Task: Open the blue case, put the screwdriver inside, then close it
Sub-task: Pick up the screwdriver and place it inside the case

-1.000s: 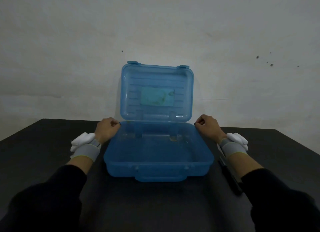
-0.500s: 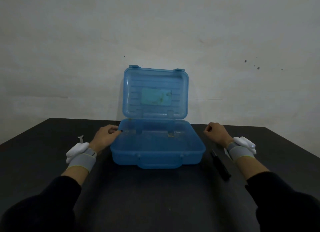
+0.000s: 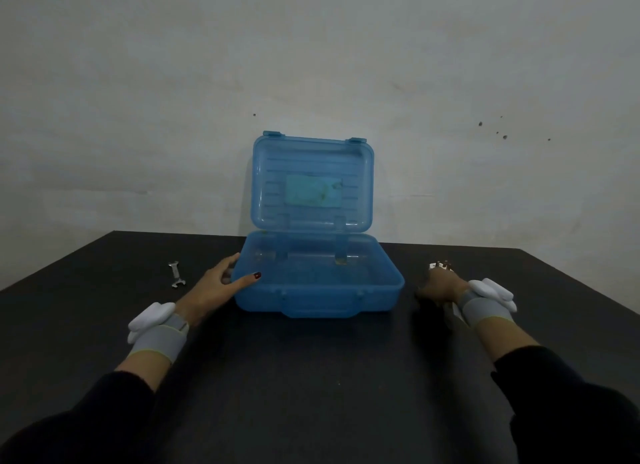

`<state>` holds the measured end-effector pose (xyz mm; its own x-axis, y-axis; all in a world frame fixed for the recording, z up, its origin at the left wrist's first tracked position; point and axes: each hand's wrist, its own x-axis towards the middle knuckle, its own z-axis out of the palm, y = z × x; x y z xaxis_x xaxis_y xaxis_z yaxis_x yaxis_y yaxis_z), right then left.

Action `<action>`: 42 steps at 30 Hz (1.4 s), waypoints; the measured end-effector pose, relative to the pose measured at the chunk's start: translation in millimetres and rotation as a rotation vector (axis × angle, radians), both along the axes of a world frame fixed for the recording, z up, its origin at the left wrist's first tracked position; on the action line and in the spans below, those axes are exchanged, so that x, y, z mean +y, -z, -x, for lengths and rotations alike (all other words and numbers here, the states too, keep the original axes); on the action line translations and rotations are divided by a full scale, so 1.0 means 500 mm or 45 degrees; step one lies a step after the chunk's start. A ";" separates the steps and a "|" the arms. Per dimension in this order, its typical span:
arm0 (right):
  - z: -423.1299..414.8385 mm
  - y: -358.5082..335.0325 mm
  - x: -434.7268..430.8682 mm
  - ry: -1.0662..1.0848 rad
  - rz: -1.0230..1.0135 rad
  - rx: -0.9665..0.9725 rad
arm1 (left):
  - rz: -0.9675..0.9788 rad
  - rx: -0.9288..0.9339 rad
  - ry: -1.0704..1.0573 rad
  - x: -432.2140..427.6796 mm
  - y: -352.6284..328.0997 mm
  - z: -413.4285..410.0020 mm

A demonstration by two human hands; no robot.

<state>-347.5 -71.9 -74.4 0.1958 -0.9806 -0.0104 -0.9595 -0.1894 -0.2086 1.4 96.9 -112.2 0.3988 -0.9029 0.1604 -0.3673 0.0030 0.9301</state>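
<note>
The blue case (image 3: 388, 290) stands open in the middle of the black table, its lid (image 3: 311, 186) upright against the wall, and its tray looks empty. My left hand (image 3: 218, 287) rests against the case's left front corner with fingers apart and the thumb on the rim. My right hand (image 3: 438, 287) is down on the table to the right of the case, blurred, with its fingers curled. A pale sliver of the screwdriver (image 3: 452, 313) shows under that wrist. The rest of the screwdriver is hidden or lost against the dark table.
A small silver wrench (image 3: 176, 274) lies on the table (image 3: 311, 377) left of my left hand. A small metallic object (image 3: 440, 265) sits just beyond my right hand. The wall stands right behind the case.
My right hand has left the case's right rim and dropped to the table over the screwdriver. My left hand has spread its fingers at the left corner. The view has pulled back.
</note>
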 end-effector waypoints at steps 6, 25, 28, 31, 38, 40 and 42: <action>-0.007 0.001 0.018 0.023 -0.031 -0.014 | 0.028 -0.013 0.000 0.013 0.028 0.004; -0.058 -0.047 -0.022 -0.057 0.273 -0.405 | 0.170 0.069 -0.050 0.012 0.049 0.011; -0.090 -0.061 -0.020 -0.165 0.330 -0.503 | 0.162 0.070 -0.037 0.012 0.048 0.010; -0.123 -0.073 -0.010 -0.310 0.288 -0.493 | 0.151 0.079 -0.019 0.015 0.049 0.008; -0.198 -0.070 0.015 -0.653 0.127 -0.218 | 0.150 0.115 0.012 0.013 0.052 0.008; -0.218 -0.064 0.023 -0.713 0.088 -0.131 | 0.153 0.132 0.028 0.012 0.053 0.008; -0.238 -0.057 0.027 -0.748 0.047 -0.064 | 0.151 0.131 0.029 0.011 0.054 0.008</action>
<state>-228.6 -58.4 -46.0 0.7058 -0.7070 0.0452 -0.6805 -0.6943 -0.2342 -2.7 102.3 -139.0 0.3981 -0.8891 0.2260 -0.2690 0.1223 0.9553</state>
